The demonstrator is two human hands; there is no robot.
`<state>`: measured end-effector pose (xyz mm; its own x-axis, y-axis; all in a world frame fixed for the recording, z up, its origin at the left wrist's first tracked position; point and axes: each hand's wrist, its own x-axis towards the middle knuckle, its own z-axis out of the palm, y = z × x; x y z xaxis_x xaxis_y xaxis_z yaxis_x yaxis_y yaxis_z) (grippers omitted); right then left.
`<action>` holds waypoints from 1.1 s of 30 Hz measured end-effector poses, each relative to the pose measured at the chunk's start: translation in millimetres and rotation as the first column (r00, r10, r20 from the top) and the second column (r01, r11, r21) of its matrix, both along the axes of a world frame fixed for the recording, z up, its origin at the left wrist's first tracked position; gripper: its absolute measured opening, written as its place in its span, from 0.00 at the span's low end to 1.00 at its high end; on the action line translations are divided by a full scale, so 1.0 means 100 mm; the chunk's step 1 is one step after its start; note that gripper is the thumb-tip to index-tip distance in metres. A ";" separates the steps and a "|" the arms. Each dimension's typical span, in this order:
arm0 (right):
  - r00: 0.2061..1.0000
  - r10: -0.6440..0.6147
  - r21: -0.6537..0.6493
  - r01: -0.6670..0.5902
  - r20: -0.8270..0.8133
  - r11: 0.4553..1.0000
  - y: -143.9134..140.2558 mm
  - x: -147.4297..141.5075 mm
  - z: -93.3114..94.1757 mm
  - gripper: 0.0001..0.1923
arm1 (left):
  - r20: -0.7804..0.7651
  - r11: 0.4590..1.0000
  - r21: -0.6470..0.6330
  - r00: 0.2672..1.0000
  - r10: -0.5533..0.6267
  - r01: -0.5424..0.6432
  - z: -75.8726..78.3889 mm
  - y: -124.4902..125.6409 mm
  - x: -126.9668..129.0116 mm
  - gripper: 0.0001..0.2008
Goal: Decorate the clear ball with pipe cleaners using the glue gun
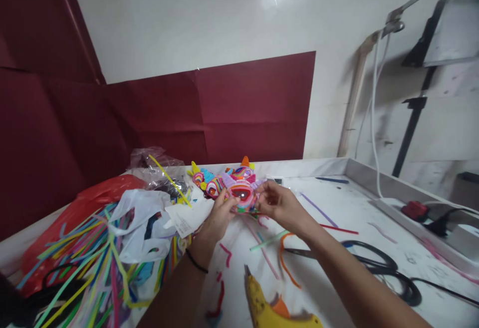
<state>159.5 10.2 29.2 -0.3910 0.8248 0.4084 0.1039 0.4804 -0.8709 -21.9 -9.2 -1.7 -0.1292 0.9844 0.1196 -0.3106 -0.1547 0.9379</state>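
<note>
Head view: A person bends over a white surface (346, 213), both hands at a pink fuzzy piece (238, 186) with a glossy red centre, held above the near side of a row of bright striped figures (209, 183). The left hand (220, 213) has a firm grip on the piece's left edge, thumb laid across its front. At the opposite edge, the right hand (279, 200) keeps a narrow grip, fingertips nearly together; from where I stand, I cannot tell whether a strand is caught between them.

Trouble could come from several quarters. That left thumb, pressing too hard, might shift the shiny centre or flatten the pile. A yellow tool (265, 305), probably a glue gun, points its dark nozzle toward the workspace between the forearms; if hot, it could burn a dropped wrist. Black-handled scissors (361, 259) reach beneath the right forearm, where a careless sweep might bring a scratch.
</note>
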 end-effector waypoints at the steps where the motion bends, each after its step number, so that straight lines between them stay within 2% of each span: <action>1: 0.994 0.063 0.049 -0.068 0.094 0.997 -0.08 0.06 0.00 0.10 | -0.008 1.000 -0.003 1.000 -0.002 0.002 -0.03 -0.01 -0.03 0.22; 2: 0.967 0.144 0.078 -0.164 0.212 0.983 -0.16 0.12 -0.01 0.08 | -0.012 1.000 -0.007 1.000 0.000 -0.001 -0.06 -0.02 -0.06 0.22; 4: 0.855 0.212 0.089 -0.286 0.473 0.954 -0.35 0.20 -0.06 0.09 | -0.014 1.000 -0.020 1.000 0.016 -0.016 -0.12 -0.03 -0.10 0.25; 6: 0.693 0.270 0.052 -0.406 0.668 0.912 -0.53 0.23 -0.12 0.22 | -0.015 0.999 -0.039 0.999 0.034 -0.034 -0.19 -0.05 -0.12 0.29; 8: 0.531 0.314 0.015 -0.525 0.787 0.851 -0.67 0.23 -0.20 0.26 | -0.028 0.996 -0.059 0.998 0.063 -0.065 -0.21 -0.08 -0.13 0.31; 9: 0.482 0.319 0.010 -0.564 0.816 0.825 -0.73 0.24 -0.24 0.26 | -0.050 0.995 -0.059 0.996 0.077 -0.080 -0.21 -0.10 -0.12 0.31; 10: 0.468 0.312 0.028 -0.588 0.827 0.808 -0.77 0.25 -0.28 0.26 | -0.080 0.992 -0.061 0.991 0.107 -0.112 -0.19 -0.13 -0.11 0.30; 12: 0.496 0.270 0.114 -0.615 0.825 0.780 -0.81 0.28 -0.39 0.25 | -0.170 0.988 -0.031 0.974 0.146 -0.154 -0.13 -0.19 -0.09 0.28; 15: 0.588 0.139 0.332 -0.617 0.797 0.713 -0.80 0.36 -0.63 0.24 | -0.237 0.973 -0.012 0.946 0.223 -0.232 -0.02 -0.29 -0.05 0.25; 18: 0.684 -0.086 0.594 -0.556 0.725 0.582 -0.76 0.41 -0.92 0.23 | -0.258 0.977 0.006 0.944 0.205 -0.211 0.04 -0.32 -0.02 0.22; 21: 0.705 -0.297 0.738 -0.471 0.644 0.484 -0.75 0.45 -1.11 0.11 | -0.238 0.976 0.033 0.946 0.219 -0.217 0.06 -0.30 0.00 0.25; 23: 0.696 -0.343 0.756 -0.452 0.631 0.473 -0.76 0.49 -1.14 0.04 | -0.251 0.969 0.032 0.936 0.247 -0.247 0.07 -0.29 0.01 0.27; 25: 0.690 -0.333 0.746 -0.461 0.642 0.481 -0.78 0.53 -1.14 0.05 | -0.293 0.961 0.014 0.917 0.269 -0.278 0.07 -0.28 0.01 0.27; 27: 0.692 -0.330 0.745 -0.462 0.642 0.481 -0.80 0.55 -1.14 0.02 | -0.327 0.958 0.008 0.904 0.274 -0.287 0.06 -0.27 0.01 0.26; 31: 0.723 -0.360 0.787 -0.413 0.589 0.458 -0.81 0.54 -1.24 0.08 | -0.381 0.963 0.031 0.888 0.258 -0.267 0.01 -0.24 0.00 0.24; 33: 0.731 -0.374 0.800 -0.391 0.571 0.456 -0.81 0.51 -1.30 0.09 | -0.370 0.975 0.044 0.903 0.219 -0.218 -0.02 -0.22 -0.01 0.24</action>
